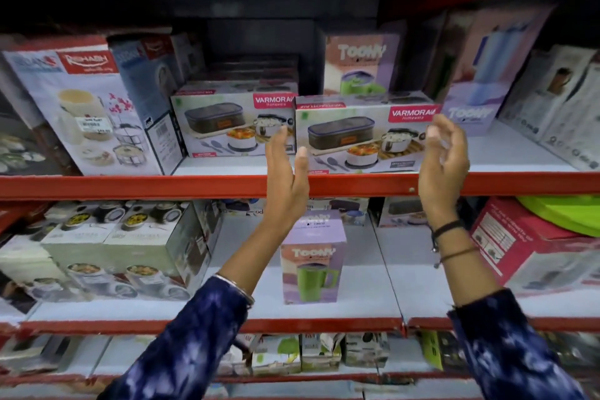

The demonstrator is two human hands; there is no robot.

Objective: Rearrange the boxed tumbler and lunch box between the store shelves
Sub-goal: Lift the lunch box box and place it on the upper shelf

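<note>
Blue patterned sleeves rise from the bottom edge, both cut off there. Left hand (287, 169) is raised flat, fingers straight and together, thumb apart, holding nothing; it stands before the gap between two lunch boxes and hides part of the red front edge of the upper shelf (130, 187). Right hand (443, 159) has a loose, spread grip, fingers curled, empty, just off the right end of the lunch box (367, 136), which sits at the front edge of the upper shelf, right of a twin box (232, 122). Whether either hand touches the box cannot be told. Behind it a purple boxed item (360, 65) is half hidden. The boxed tumbler (313, 256) stands upright alone on the lower shelf (227, 325), near its front edge, with bare shelf on both sides. Cartons at the far left and right are blurred, and the print is unreadable.
</note>
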